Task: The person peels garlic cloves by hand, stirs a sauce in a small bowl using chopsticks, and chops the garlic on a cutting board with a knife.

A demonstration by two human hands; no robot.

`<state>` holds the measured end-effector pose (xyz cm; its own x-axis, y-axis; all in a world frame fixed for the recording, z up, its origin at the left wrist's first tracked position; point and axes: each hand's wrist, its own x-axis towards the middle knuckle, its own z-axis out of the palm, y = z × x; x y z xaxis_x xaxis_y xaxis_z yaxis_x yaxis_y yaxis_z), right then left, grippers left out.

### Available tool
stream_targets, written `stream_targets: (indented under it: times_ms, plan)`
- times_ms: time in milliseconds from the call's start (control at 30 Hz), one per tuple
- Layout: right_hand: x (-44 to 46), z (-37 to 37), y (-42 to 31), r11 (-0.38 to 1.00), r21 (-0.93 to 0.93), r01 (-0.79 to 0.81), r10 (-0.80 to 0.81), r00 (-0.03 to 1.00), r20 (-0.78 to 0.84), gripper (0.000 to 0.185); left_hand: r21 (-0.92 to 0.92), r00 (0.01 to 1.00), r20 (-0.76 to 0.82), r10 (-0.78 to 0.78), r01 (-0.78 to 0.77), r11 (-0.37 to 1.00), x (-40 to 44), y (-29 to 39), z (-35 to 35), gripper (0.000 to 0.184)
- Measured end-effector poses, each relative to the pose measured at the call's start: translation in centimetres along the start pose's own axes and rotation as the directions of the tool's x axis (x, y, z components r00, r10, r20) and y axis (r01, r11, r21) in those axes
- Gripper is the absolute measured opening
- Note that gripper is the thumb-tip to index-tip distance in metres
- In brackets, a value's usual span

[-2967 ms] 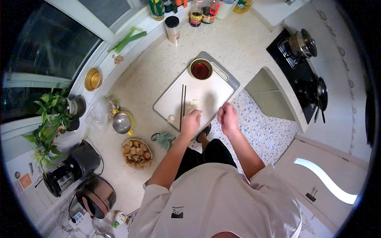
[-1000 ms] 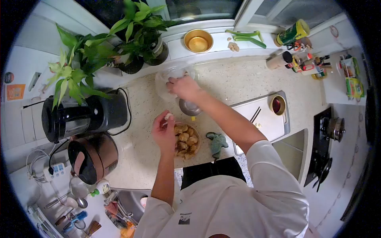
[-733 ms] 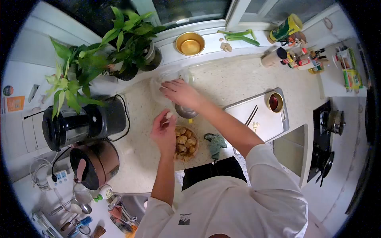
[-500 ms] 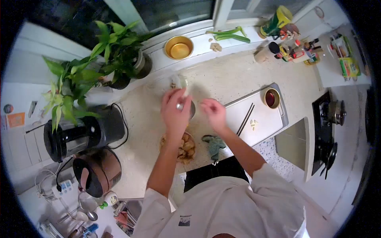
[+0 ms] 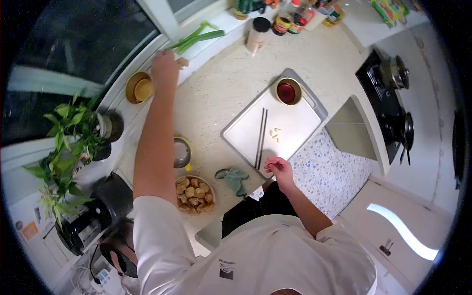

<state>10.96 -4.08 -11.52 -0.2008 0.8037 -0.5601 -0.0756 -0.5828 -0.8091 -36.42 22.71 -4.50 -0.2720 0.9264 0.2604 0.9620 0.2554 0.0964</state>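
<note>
At the window sill, my left hand [image 5: 165, 68] reaches between the gold bowl [image 5: 139, 88] and the green scallion stalks [image 5: 198, 38], beside a piece of ginger [image 5: 182, 63]; its fingertips are hidden. My right hand [image 5: 279, 172] is closed, fingers curled in a pinch, over the lower edge of the white cutting board [image 5: 250, 123]. Whatever it may hold is too small to make out. On the board lie two dark chopsticks [image 5: 261, 139], several pale slices [image 5: 275, 134] and a cup of dark red liquid [image 5: 288, 92].
A bowl of brown chunks [image 5: 195, 194], a green cloth [image 5: 233, 180] and a metal bowl [image 5: 182, 152] are on the counter. Jars and bottles [image 5: 281, 23] line the back. Potted plants [image 5: 66, 132] stand left; a stove [image 5: 388, 103] is at the right.
My left hand has gone from above the metal bowl up to the sill. My right hand has moved back to the board's lower edge. The view has turned toward the stove side.
</note>
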Motion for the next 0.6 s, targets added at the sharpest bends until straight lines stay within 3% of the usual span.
stream_targets:
  times_ms: [67, 100, 167, 267, 367, 433, 467, 500, 567, 600]
  plan:
    - [0.4, -0.5, 0.8, 0.997, -0.061, 0.048, -0.052, 0.997, -0.064, 0.014, -0.01, 0.999, -0.007, -0.047, 0.047, 0.999, 0.8, -0.4, 1.3, 0.016]
    - [0.6, -1.3, 1.2, 0.962, -0.226, 0.153, -0.177, 0.981, -0.086, 0.015, -0.052, 0.999, -0.01, -0.049, 0.048, 0.998, 0.8, -0.2, 1.2, 0.018]
    - [1.5, -2.7, 2.1, 0.779, -0.54, 0.317, -0.411, 0.91, -0.058, 0.016, -0.133, 0.998, -0.018, -0.06, 0.057, 0.989, 0.1, 0.0, 0.2, 0.023]
    - [2.0, -3.8, -0.1, 0.605, -0.731, 0.316, -0.473, 0.881, -0.01, 0.033, -0.151, 0.996, -0.058, -0.063, 0.054, 0.987, -0.3, -0.2, 0.5, 0.03]
    - [2.7, -3.6, -4.2, 0.256, -0.852, 0.457, -0.649, 0.735, 0.199, 0.042, -0.169, 0.908, -0.414, -0.064, -0.008, 0.986, -2.2, 3.7, 0.2, 0.036]
    - [4.5, -3.9, -5.0, 0.155, -0.837, 0.525, -0.663, 0.684, 0.306, 0.045, -0.157, 0.902, -0.413, 0.126, -0.207, 0.966, -5.7, 8.2, 0.0, 0.038]
    - [5.2, -4.2, -5.1, 0.108, -0.825, 0.554, -0.662, 0.659, 0.356, 0.046, -0.315, 0.966, -0.229, 0.116, -0.187, 0.931, -9.4, 12.3, -1.3, 0.035]
    - [6.0, -4.5, -5.2, 0.073, -0.808, 0.584, -0.653, 0.641, 0.405, 0.047, -0.437, 0.949, -0.267, 0.166, -0.272, 0.857, -13.0, 16.0, -1.9, 0.033]
    - [8.0, -5.2, -4.9, 0.003, -0.763, 0.646, -0.626, 0.597, 0.503, 0.049, -0.642, 0.978, 0.157, 0.138, -0.005, 0.767, -21.5, 21.5, -0.2, 0.027]
    - [9.0, -5.5, -4.8, -0.015, -0.748, 0.663, -0.59, 0.598, 0.543, 0.049, -0.663, 0.947, 0.226, 0.23, -0.023, 0.748, -24.3, 23.4, 0.2, 0.027]
